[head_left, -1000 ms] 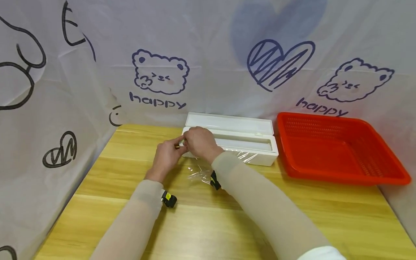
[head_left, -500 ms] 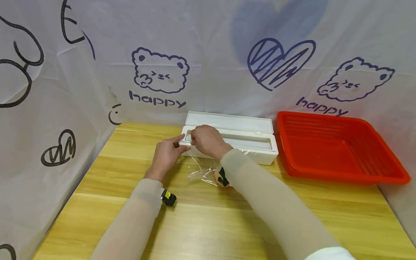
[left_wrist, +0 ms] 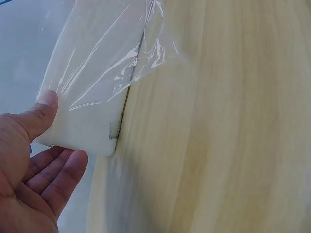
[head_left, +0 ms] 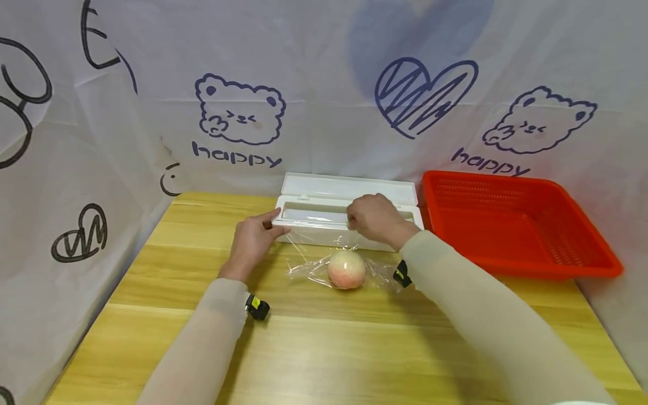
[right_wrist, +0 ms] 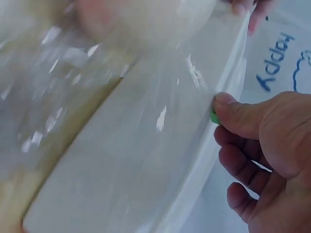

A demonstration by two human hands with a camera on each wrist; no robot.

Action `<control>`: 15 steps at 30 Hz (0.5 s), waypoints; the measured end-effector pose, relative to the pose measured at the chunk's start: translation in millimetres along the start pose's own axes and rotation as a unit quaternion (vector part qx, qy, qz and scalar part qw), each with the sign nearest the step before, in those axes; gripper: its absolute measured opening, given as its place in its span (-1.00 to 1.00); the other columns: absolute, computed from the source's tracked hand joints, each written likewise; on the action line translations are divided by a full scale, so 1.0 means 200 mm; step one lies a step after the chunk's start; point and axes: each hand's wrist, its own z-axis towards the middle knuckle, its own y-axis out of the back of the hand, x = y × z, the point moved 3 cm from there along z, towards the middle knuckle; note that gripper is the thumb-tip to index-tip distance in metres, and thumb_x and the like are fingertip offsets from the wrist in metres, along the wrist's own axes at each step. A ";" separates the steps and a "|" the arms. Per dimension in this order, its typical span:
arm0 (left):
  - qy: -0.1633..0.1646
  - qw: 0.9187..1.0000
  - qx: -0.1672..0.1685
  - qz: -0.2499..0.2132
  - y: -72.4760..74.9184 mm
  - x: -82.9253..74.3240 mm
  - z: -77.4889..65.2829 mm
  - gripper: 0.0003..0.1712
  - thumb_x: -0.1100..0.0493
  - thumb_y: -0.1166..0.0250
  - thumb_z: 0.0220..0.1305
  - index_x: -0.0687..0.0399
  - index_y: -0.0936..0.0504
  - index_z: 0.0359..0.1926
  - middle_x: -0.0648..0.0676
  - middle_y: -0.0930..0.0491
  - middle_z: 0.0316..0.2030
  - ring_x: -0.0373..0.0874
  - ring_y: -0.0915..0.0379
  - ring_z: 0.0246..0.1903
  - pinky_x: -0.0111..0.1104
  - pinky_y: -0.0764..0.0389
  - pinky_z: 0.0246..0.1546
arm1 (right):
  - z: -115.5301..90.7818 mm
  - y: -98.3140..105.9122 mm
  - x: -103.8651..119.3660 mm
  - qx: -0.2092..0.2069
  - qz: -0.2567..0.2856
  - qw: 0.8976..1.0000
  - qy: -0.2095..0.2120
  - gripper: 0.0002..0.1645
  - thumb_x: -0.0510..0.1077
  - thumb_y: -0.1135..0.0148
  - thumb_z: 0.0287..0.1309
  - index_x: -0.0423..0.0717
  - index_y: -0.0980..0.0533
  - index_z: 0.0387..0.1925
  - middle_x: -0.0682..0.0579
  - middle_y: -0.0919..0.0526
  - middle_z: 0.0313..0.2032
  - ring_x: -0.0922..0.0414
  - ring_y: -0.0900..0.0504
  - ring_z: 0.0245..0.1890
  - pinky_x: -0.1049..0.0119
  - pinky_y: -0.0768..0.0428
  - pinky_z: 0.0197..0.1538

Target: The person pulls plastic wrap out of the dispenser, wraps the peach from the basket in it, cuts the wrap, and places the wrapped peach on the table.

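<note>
A white cling film dispenser (head_left: 349,188) lies along the back of the table, its lid raised and a pale roll inside. My left hand (head_left: 252,242) grips the dispenser's left end, thumb against the front. Along the front edge, my right hand (head_left: 377,219) pinches a small green slide cutter (right_wrist: 214,117), mostly hidden by the fingers. Clear cling film (head_left: 309,273) hangs over the dispenser's front and spreads onto the table. A round pink and cream peach (head_left: 346,270) sits at that film, just before the dispenser.
A red plastic basket (head_left: 506,267) stands to the right, close to the dispenser's end. White cloth (head_left: 324,135) with drawings hangs behind and at the left. The wooden table (head_left: 324,349) stretches toward me.
My right hand has slid rightward along the dispenser from its left end, with the slide cutter. The peach, hidden behind the forearm before, now shows. The left hand keeps hold of the left end.
</note>
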 end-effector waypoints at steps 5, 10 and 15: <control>-0.005 1.000 0.004 -0.006 0.00 0.00 0.00 -0.35 -0.15 -0.37 0.14 -0.25 -0.47 0.27 0.03 -0.61 -0.39 -0.11 -0.38 -0.59 -0.36 -0.34 -0.67 | -0.13 0.05 -0.14 0.013 -0.029 0.999 0.001 -0.89 -0.09 -0.37 0.05 0.08 -0.61 -0.54 0.18 -0.65 -0.50 0.07 -0.53 -0.38 0.07 -0.43 -0.22; 0.006 1.000 -0.006 -0.002 0.01 0.00 -0.01 -0.36 -0.15 -0.38 0.13 -0.27 -0.48 0.25 0.04 -0.59 -0.42 -0.11 -0.36 -0.58 -0.35 -0.35 -0.64 | -0.23 0.08 -0.25 0.015 -0.074 0.997 0.018 -0.89 -0.12 -0.36 0.00 0.05 -0.61 -0.57 0.09 -0.64 -0.54 0.02 -0.53 -0.42 0.03 -0.42 -0.22; 0.001 1.000 -0.008 -0.010 0.00 0.00 -0.01 -0.37 -0.14 -0.38 0.14 -0.26 -0.49 0.25 0.03 -0.61 -0.41 -0.11 -0.39 -0.58 -0.34 -0.36 -0.64 | -0.31 0.09 -0.33 0.034 -0.117 0.993 0.004 -0.90 -0.15 -0.37 -0.03 0.01 -0.60 -0.57 0.03 -0.63 -0.56 -0.01 -0.52 -0.43 0.09 -0.41 -0.24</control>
